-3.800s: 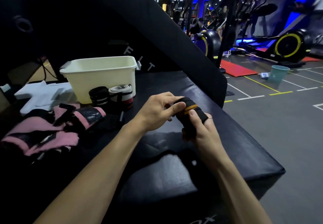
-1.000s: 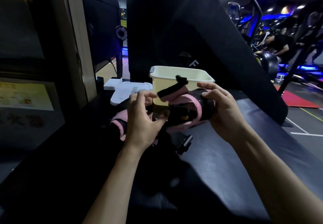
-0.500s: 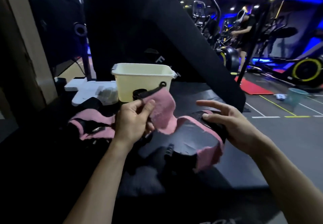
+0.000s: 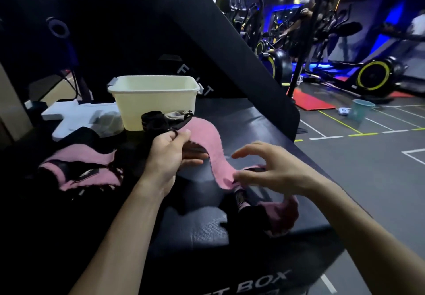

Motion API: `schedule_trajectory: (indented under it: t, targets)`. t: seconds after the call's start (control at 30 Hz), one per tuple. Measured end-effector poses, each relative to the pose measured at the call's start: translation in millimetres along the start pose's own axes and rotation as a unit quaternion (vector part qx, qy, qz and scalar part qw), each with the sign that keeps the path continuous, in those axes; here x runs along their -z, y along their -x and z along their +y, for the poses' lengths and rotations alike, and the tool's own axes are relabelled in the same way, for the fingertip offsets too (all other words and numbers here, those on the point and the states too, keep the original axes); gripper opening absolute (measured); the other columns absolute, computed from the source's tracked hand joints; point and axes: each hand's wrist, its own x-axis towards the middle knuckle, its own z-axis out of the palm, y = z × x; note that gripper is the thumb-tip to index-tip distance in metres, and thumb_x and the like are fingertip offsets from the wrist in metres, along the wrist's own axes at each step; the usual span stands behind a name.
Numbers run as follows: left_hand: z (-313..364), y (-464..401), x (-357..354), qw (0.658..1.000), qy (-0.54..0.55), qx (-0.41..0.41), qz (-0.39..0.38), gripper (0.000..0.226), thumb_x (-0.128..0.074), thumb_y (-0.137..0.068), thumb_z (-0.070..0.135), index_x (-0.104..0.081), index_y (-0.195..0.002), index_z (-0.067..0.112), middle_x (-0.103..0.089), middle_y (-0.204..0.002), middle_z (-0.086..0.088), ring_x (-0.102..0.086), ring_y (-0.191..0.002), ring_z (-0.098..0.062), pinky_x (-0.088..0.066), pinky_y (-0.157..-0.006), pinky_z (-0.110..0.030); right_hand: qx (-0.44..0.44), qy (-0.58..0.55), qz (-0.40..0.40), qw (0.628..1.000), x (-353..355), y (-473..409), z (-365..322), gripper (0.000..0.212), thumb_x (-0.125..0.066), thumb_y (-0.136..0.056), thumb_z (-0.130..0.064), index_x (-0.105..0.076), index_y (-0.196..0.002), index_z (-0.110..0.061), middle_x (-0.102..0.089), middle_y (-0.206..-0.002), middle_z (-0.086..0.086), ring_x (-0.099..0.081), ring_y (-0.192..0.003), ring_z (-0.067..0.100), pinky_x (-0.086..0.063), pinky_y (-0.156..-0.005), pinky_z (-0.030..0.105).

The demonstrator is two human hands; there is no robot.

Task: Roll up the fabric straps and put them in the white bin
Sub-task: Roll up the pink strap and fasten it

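Note:
My left hand (image 4: 171, 154) pinches one end of a pink fabric strap (image 4: 208, 142) and holds it up over the black padded box (image 4: 241, 119). The strap curves down to the right, where its black and pink far part (image 4: 279, 212) lies on the box. Spread, loosely bent fingers of my right hand (image 4: 269, 168) hover over the strap's middle, and its lower fingers touch the strap's edge. A second pink and black strap (image 4: 80, 168) lies unrolled at the left. The white bin (image 4: 154, 98) stands behind, with two rolled straps (image 4: 165, 119) against its front wall.
White foam pieces (image 4: 76, 116) lie left of the bin. A slanted black pad (image 4: 207, 41) rises behind the box. To the right the box ends and the gym floor drops away, with exercise bikes (image 4: 372, 76), a teal bucket (image 4: 360, 113) and a red mat (image 4: 312, 102).
My right hand has let go of the strap's far part and moved left towards its middle. The strap now hangs longer between left hand and box. The camera has tilted slightly.

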Motion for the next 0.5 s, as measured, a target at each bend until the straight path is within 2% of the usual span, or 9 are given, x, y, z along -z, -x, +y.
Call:
schedule_trajectory:
  t: [0.07, 0.1, 0.13, 0.23, 0.33, 0.43, 0.5]
  targets:
    - [1, 0, -5, 0.999, 0.036, 0.007, -0.018, 0.023, -0.047, -0.108, 0.012, -0.059, -0.090, 0.005, -0.072, -0.065, -0.008, -0.073, -0.057, -0.021, -0.056, -0.048, -0.024, 0.017, 0.063, -0.023, 0.998, -7, -8, -14, 0.077, -0.067, -0.068, -0.078, -0.061, -0.130, -0.034, -0.064, -0.125, -0.010, -0.059, -0.116, 0.006, -0.049, -0.098, 0.023]
    - [3, 1, -8, 0.998, 0.059, 0.014, -0.031, 0.022, -0.046, -0.108, 0.012, -0.060, -0.093, 0.004, -0.074, -0.068, -0.009, -0.074, -0.061, -0.021, -0.058, -0.052, -0.024, 0.013, 0.080, -0.023, 0.996, -12, -12, -20, 0.083, -0.060, -0.064, -0.084, -0.058, -0.130, -0.034, -0.066, -0.122, -0.010, -0.061, -0.113, 0.010, -0.051, -0.098, 0.033]
    - [4, 2, -11, 0.995, 0.083, 0.020, -0.046, 0.022, -0.045, -0.108, 0.012, -0.062, -0.098, 0.002, -0.076, -0.073, -0.011, -0.076, -0.065, -0.022, -0.059, -0.056, -0.025, 0.008, 0.076, -0.009, 0.997, -18, -17, -24, 0.081, -0.055, -0.064, -0.085, -0.058, -0.125, -0.032, -0.068, -0.117, -0.010, -0.064, -0.106, 0.013, -0.053, -0.094, 0.038]
    - [8, 2, -17, 0.986, 0.141, 0.021, -0.090, 0.025, -0.041, -0.108, 0.011, -0.059, -0.112, -0.006, -0.078, -0.089, -0.020, -0.078, -0.082, -0.027, -0.063, -0.070, -0.030, 0.023, 0.020, 0.080, 0.996, -33, -31, -27, 0.044, -0.050, -0.083, -0.067, -0.057, -0.105, -0.029, -0.073, -0.101, -0.011, -0.071, -0.087, 0.014, -0.058, -0.080, 0.042]
    - [8, -2, -18, 0.981, 0.144, -0.013, -0.127, 0.030, -0.039, -0.109, 0.012, -0.059, -0.122, -0.006, -0.077, -0.105, -0.021, -0.076, -0.100, -0.028, -0.062, -0.088, -0.033, 0.030, -0.051, 0.119, 0.991, -32, -42, -24, 0.016, -0.059, -0.097, -0.036, -0.064, -0.101, -0.022, -0.076, -0.095, -0.008, -0.073, -0.080, 0.011, -0.060, -0.076, 0.044]
    - [6, -5, -19, 0.983, 0.099, -0.047, -0.145, 0.031, -0.040, -0.109, 0.013, -0.061, -0.127, -0.001, -0.075, -0.117, -0.017, -0.073, -0.109, -0.026, -0.058, -0.097, -0.034, -0.006, -0.158, 0.132, 0.979, -29, -50, -25, 0.018, -0.054, -0.095, -0.023, -0.070, -0.094, -0.014, -0.077, -0.088, 0.004, -0.076, -0.076, 0.020, -0.062, -0.075, 0.050]
    - [3, -9, -18, 0.984, 0.061, -0.075, -0.150, 0.031, -0.044, -0.108, 0.013, -0.060, -0.132, 0.002, -0.072, -0.125, -0.015, -0.069, -0.116, -0.026, -0.053, -0.104, -0.036, -0.067, -0.296, 0.118, 0.945, -23, -55, -30, 0.022, -0.052, -0.096, -0.013, -0.069, -0.087, -0.003, -0.076, -0.084, 0.013, -0.076, -0.071, 0.026, -0.064, -0.071, 0.048]
